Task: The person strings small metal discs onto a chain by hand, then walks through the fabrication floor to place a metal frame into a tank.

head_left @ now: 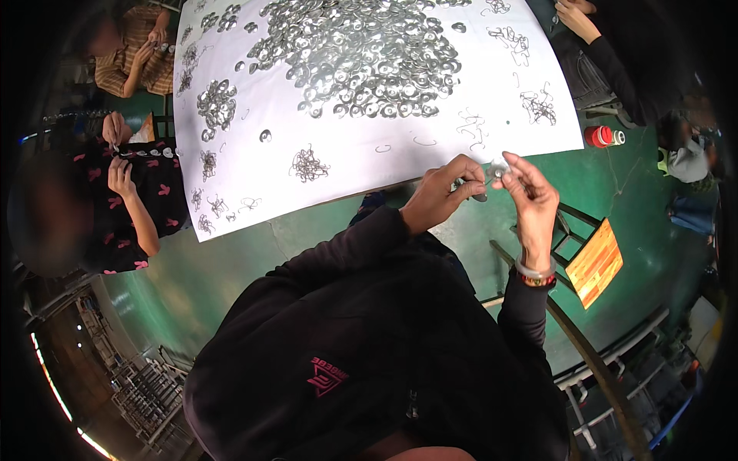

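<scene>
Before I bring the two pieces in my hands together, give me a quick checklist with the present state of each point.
1. Left hand holds a part: ok, its fingers pinch a small dark piece, kind too small to tell.
2. Right hand holds a part: ok, a small silvery disc sits at its fingertips.
3. Hands clear of the white sheet: ok, both are raised just past its near edge.
4. Disc supply: ok, a big pile of metal discs lies on the sheet.
5. Wire supply: ok, a tangle of wire springs lies near.
6. Pieces aligned: cannot tell.
</scene>
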Demonstrator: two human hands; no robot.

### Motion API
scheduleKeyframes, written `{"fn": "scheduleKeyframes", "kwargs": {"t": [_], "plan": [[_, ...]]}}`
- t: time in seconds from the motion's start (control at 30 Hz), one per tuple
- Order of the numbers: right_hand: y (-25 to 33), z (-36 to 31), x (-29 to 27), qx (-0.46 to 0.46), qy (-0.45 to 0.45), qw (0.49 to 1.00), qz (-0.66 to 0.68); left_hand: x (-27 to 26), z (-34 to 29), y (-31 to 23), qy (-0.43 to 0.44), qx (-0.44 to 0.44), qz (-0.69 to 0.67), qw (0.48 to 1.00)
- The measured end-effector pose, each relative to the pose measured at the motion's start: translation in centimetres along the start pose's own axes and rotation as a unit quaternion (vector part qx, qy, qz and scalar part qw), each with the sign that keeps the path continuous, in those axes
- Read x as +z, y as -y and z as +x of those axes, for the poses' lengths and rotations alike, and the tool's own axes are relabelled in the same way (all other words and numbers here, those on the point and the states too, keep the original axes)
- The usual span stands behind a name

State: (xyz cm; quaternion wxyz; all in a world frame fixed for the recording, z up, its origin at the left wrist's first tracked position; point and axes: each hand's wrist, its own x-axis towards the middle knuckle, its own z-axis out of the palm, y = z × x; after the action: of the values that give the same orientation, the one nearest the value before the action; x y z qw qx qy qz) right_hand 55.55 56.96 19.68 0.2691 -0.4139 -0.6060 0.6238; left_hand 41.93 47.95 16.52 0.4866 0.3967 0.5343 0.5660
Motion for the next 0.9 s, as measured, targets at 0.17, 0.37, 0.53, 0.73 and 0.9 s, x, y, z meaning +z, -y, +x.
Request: {"fn": "scheduleKeyframes", "kwargs": {"t": [0.17, 0.37, 0.53, 0.73, 0.9], "plan": [[-0.3, -2.4, -0.8, -0.032, -0.071, 0.995, 0.058, 1.6, 0.7, 0.5, 0.019, 0.097, 0.078, 0.992], [-1.5, -3.5, -1.7, 0.01, -0.085, 0.986, 0.142, 2.8, 0.2, 2.0, 0.019, 0.072, 0.061, 0.995], [-1.4, -4.4, -2.4, 0.048, -0.092, 0.966, 0.235, 3.6, -0.6, 1.8, 0.037, 0.095, 0.096, 0.99], [-0.7, -4.8, -1.5, 0.008, -0.182, 0.942, 0.283, 3.7, 0.1, 1.7, 0.024, 0.202, 0.186, 0.961], [-1.8, -5.6, -0.4, -0.125, -0.214, 0.952, 0.178, 3.4, 1.0, 2.4, -0.01, 0.205, 0.11, 0.972]]}}
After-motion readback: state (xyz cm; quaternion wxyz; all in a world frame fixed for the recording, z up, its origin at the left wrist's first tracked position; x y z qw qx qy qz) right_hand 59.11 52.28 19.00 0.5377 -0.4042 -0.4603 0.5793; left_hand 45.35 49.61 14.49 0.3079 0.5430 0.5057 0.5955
